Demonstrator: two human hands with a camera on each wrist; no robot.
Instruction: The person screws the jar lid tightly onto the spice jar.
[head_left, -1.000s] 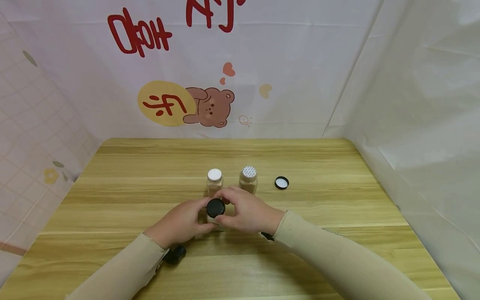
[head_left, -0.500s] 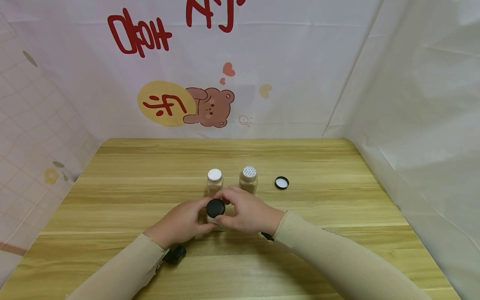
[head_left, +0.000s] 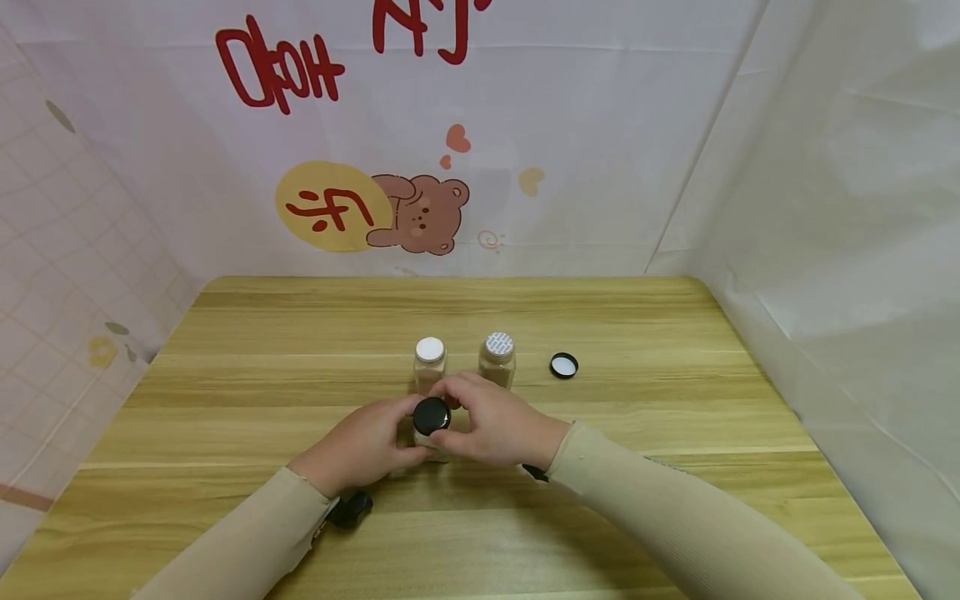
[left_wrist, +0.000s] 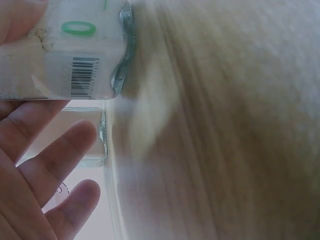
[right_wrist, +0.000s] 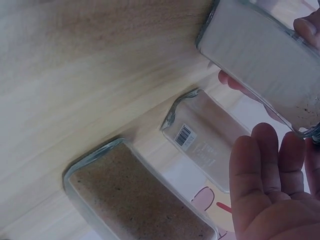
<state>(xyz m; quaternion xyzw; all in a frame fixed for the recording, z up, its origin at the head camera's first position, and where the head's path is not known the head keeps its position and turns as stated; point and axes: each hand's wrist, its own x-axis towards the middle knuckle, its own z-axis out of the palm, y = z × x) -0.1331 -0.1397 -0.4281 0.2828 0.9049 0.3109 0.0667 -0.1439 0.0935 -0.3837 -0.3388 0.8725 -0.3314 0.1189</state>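
Note:
Upright on the table stands a square glass spice jar (right_wrist: 260, 55) of pale powder, capped with a black lid (head_left: 431, 416). My left hand (head_left: 362, 443) grips the jar's body between thumb and forefinger; in the left wrist view the other fingers spread away below it. With thumb and forefinger my right hand (head_left: 504, 421) pinches the lid at its rim. Right behind is a second glass jar (right_wrist: 205, 135) with a white top. Behind my right hand stands a third jar (right_wrist: 135, 190) of speckled brown powder, its top covered by a patterned seal (head_left: 498, 343).
A loose black lid (head_left: 564, 365) lies on the wooden table (head_left: 637, 333), right of the back jars, its white inside facing up. Behind the table hangs a white printed cloth (head_left: 600, 125) with a bear, and cloth walls stand on both sides.
Both hands keep their places on the jar and its lid. A small glint now shows on the black lid's edge.

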